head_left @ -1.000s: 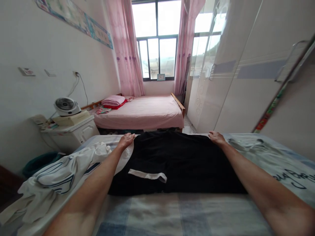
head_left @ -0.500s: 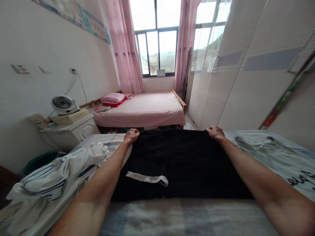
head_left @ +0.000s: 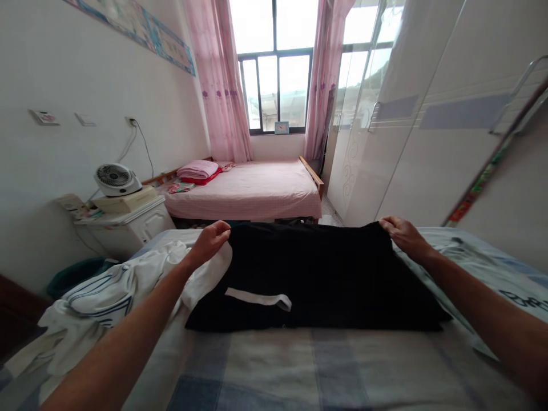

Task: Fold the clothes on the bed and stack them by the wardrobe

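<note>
Black garment: it lies across the checked sheet [head_left: 274, 368] of the near bed, at the centre of the dial; the black garment [head_left: 325, 274] has its near edge at 6 o'clock resting fairly straight on the sheet, while its far edge at 12 o'clock appears lifted.
White strip: a pale band [head_left: 257, 298] lies on the black cloth towards 8 o'clock, curling at one end.
White cloth at 9 o'clock: a white section [head_left: 209, 277] sits against the black side; whether it belongs to the same garment cannot be told.
Left hand: at 10 o'clock, the left hand [head_left: 210, 238] has its fingers closed in a pinch on the far corner.
Right hand: at 2 o'clock, the right hand [head_left: 402, 234] pinches the opposite far corner, so the edge runs nearly straight between the two.
Done so far: the cloth looks spread wide and mostly smooth, with both far corners gripped.
Left over: the handling seems unfinished, since the far edge is not yet laid down or released.
Other clothes: the white striped clothing [head_left: 100, 299] lies crumpled at 9 o'clock; the pale lettered garment [head_left: 520, 297] lies flatter at 3 o'clock.
Beyond: the pink bed [head_left: 257, 197] stands at 12 o'clock, the fan [head_left: 115, 177] at 10, the wardrobe [head_left: 406, 160] at 1.
</note>
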### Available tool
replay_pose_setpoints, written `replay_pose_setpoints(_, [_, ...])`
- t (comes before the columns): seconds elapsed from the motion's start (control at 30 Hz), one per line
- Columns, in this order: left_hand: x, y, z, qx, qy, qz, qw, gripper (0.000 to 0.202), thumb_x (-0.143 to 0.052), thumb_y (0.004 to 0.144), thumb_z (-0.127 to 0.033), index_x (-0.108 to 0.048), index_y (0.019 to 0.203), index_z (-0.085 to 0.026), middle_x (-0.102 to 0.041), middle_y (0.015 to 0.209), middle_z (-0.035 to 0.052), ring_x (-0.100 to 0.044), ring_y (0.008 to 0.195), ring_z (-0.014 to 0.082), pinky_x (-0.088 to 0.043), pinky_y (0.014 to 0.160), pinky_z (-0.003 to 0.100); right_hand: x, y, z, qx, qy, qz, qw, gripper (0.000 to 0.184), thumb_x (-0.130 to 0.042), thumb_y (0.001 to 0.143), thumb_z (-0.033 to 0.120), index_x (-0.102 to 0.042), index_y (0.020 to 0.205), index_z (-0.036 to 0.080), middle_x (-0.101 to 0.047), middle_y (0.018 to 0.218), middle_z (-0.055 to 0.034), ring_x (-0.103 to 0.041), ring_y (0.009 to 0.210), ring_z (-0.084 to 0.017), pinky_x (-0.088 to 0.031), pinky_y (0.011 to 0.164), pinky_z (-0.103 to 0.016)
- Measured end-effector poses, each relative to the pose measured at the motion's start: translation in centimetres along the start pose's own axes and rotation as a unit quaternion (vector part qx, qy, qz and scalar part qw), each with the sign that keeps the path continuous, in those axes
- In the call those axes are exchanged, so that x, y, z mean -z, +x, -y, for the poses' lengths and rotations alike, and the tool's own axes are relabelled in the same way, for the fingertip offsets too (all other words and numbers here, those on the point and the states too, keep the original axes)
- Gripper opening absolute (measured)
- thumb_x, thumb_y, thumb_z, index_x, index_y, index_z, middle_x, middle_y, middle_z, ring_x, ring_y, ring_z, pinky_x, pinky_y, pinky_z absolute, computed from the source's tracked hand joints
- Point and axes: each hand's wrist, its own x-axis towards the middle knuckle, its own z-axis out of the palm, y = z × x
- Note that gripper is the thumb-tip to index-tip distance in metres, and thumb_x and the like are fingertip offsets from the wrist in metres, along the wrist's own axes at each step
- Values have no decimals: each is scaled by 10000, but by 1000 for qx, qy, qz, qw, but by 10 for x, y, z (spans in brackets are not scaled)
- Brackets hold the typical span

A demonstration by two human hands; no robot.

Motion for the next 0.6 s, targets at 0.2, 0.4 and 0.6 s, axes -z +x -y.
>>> replay_pose_setpoints(0.2, [28, -92, -10, -55, 104, 118, 986, 193, -508, 756, -329, -626, 840, -202, -674, 839, 10, -605, 765, 168, -459, 739, 260, 20, -75, -39, 72, -37, 80, 994, 278, -443, 816, 465, -576, 809, 220, -651, 750, -38, -602, 719, -215, -450, 705, -332])
replay_pose_setpoints(0.4, [28, -107, -5, -23, 159, 73, 984, 249, -447, 812, -339, -651, 806, -196, -662, 794, 25, -603, 714, 160, -453, 693, 254, 1, -102, -58, 69, -106, 89, 988, 222, -456, 757, 428, -587, 754, 249, -661, 731, -40, -622, 680, -235, -464, 695, -363])
replay_pose_setpoints(0.6, [16, -58, 6, 4, 147, 24, 989, 399, -386, 814, -451, -663, 890, -174, -665, 1031, 88, -584, 1011, 220, -431, 891, 289, 1, -76, -43, -16, -180, 51, 982, 354, -374, 833, 447, -630, 875, 205, -677, 881, -95, -625, 817, -253, -440, 715, -345])
